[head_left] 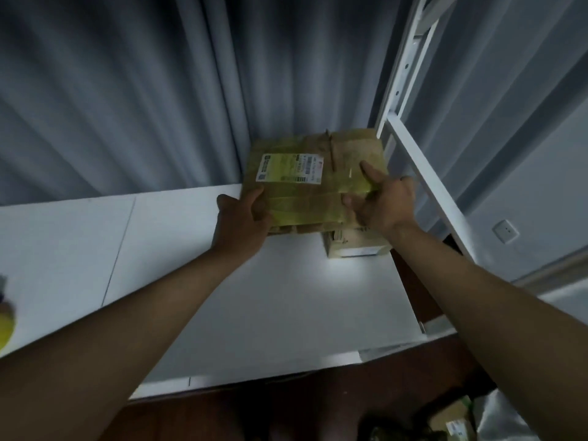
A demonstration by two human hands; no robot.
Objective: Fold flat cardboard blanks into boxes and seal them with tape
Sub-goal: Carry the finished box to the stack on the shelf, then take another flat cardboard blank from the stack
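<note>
The left hand point(241, 214) gripped the near left corner of a taped cardboard box point(315, 176), thumb on top and fingers curled under the edge. The right hand point(378, 202) held the box's near right side, thumb stretched across the top face and fingers wrapped round the edge. The box was held at the far edge of the white bench point(222, 281), close to the grey curtain point(159, 90) behind it. Yellowish tape point(305, 206) ran in bands across the box's top. A white shipping label point(289, 168) sat on the left half of that top (barcodes and a square code showed, but the print was too blurred to read). Just below the box's right end, a smaller box point(353, 246) stood on the bench. Right of the box rose a white metal frame point(423, 173).
</note>
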